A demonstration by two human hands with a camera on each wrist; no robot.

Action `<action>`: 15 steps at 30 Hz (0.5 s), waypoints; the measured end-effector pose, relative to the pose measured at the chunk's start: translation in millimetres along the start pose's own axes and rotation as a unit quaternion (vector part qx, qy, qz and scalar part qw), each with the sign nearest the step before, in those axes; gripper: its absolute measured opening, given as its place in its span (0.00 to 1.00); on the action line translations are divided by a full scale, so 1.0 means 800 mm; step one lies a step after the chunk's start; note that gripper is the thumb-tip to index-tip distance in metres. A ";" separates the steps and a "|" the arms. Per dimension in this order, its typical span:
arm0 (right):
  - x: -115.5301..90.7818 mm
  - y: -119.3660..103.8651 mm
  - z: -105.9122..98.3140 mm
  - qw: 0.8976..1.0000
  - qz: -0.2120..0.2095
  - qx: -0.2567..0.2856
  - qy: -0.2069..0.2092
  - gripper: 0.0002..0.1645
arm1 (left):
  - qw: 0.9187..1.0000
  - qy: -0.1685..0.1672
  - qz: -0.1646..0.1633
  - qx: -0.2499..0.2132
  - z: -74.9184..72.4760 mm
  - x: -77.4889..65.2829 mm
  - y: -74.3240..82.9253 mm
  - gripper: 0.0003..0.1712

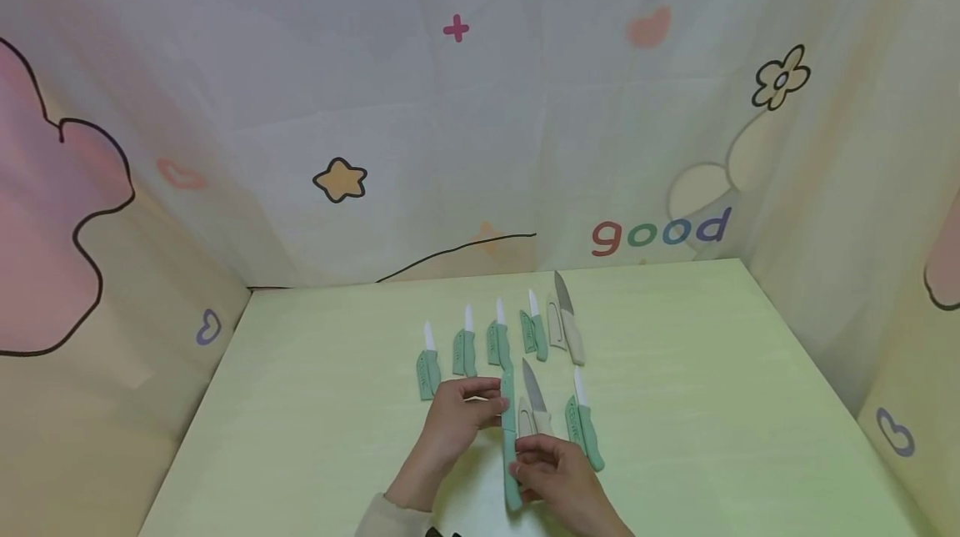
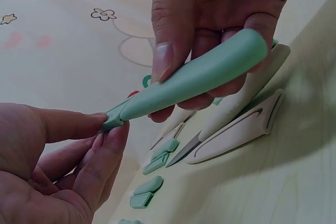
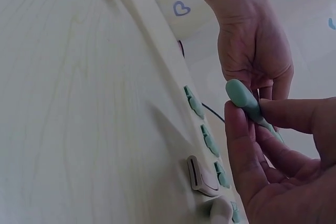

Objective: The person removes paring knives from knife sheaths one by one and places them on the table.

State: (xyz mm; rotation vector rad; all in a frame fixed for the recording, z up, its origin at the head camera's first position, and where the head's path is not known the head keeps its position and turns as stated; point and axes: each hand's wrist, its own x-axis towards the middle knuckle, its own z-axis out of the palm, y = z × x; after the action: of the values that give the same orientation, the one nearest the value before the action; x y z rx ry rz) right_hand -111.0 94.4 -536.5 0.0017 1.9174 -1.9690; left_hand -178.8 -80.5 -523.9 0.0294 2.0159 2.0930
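Both hands hold a green-handled knife (image 1: 511, 470) above the table, its blade end inside a matching green sheath (image 1: 507, 391). My left hand (image 1: 456, 420) pinches the sheath between thumb and fingers. Lower down, my right hand (image 1: 558, 477) grips the handle, thumb on one side and fingers on the other. In the left wrist view the handle (image 2: 199, 80) meets the sheath (image 2: 113, 120) with the blade hidden. Just beyond the right hand lie a cream-handled knife (image 1: 535, 391) with bare grey blade and its cream sheath (image 1: 525, 419).
Along the back lie several small green knives (image 1: 468, 349) with white blades, each beside a green sheath (image 1: 423, 377). A larger cream knife (image 1: 569, 324) and its sheath (image 1: 556, 324) end that row. Another green knife (image 1: 588, 429) lies right of the hands. Printed curtains (image 1: 480, 145) enclose the table (image 1: 712, 404).
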 end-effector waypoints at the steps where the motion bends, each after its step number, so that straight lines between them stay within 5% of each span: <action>1: 0.000 0.000 -0.001 1.000 -0.002 -0.004 -0.002 0.21 | 1.000 -0.001 0.000 0.000 0.000 0.000 0.000 0.16; 15: -0.001 -0.002 -0.001 1.000 -0.007 -0.016 -0.006 0.20 | 1.000 0.004 0.002 -0.020 0.003 0.001 -0.001 0.14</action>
State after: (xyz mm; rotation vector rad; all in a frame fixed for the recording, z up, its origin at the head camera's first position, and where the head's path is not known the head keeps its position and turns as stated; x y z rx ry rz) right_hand -111.4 95.5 -534.5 -0.0325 1.9456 -1.9437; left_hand -178.9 -77.9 -524.7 0.0175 1.9803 2.1385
